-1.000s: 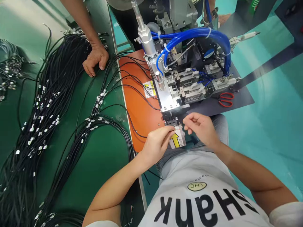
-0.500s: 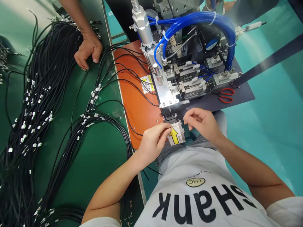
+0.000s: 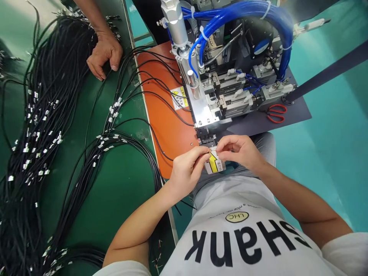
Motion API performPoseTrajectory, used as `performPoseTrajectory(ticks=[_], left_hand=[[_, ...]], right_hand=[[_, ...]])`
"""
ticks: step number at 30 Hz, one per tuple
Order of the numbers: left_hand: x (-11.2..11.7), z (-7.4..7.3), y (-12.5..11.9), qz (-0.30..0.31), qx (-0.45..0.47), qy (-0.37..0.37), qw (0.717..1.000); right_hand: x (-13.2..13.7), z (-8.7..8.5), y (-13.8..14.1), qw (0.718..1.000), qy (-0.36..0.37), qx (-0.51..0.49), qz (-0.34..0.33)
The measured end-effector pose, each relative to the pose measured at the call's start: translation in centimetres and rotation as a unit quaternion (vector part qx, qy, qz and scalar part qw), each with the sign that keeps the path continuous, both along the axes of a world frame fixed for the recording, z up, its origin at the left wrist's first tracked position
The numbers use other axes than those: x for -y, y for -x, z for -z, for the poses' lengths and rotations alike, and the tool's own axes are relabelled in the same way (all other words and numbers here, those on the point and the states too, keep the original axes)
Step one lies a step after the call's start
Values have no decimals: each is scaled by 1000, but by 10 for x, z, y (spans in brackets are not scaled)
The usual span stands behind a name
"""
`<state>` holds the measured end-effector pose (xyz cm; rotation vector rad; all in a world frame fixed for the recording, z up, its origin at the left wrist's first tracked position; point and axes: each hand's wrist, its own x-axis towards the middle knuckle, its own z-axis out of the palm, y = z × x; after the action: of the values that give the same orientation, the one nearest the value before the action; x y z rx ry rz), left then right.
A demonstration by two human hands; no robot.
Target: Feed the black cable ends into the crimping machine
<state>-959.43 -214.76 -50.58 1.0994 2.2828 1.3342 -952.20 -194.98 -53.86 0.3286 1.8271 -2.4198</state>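
My left hand (image 3: 186, 170) and my right hand (image 3: 240, 151) meet in front of a small machine (image 3: 218, 96), just over a white label with a yellow arrow (image 3: 214, 164). Both hands pinch their fingertips together. Whatever they hold is too thin and small to make out. The machine's black front slot (image 3: 207, 140) sits right above my fingers. The orange base plate (image 3: 163, 119) lies to the left of my left hand, with black cables (image 3: 161, 103) running across it.
Large bundles of black cables with silver ferrules (image 3: 46, 126) cover the green bench (image 3: 120, 191). Another person's hand (image 3: 104, 53) rests on the cables at the far left. Red scissors (image 3: 276, 113) lie on the dark mat right of the machine. Blue air hoses (image 3: 244, 11) arch overhead.
My right hand has moved left and down to meet my left hand over the arrow label. The other person's hand has stayed on the cables.
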Motion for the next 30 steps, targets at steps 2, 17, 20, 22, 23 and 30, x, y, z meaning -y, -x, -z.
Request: performPoseTrajectory(ticks=[2,17,20,22,23,30], left_hand=[[0,0,0,0,1,-1,1000],[-1,7,-3,-32,101,-49,993],[-5,6,-2,-43,164,-64,983],[-8,4,1,-59,177,-67,980],[-10,4,2,-67,188,-70,977],[-14,9,4,-90,329,-119,932]], right_hand=[[-1,-1,1,1000,2,0,-5],[18,-4,0,998,-53,-5,15],[22,-4,-2,997,-68,-3,24],[22,-5,-3,996,-81,1,30],[22,-5,-3,996,-86,3,33],[26,-2,-6,996,-73,7,42]])
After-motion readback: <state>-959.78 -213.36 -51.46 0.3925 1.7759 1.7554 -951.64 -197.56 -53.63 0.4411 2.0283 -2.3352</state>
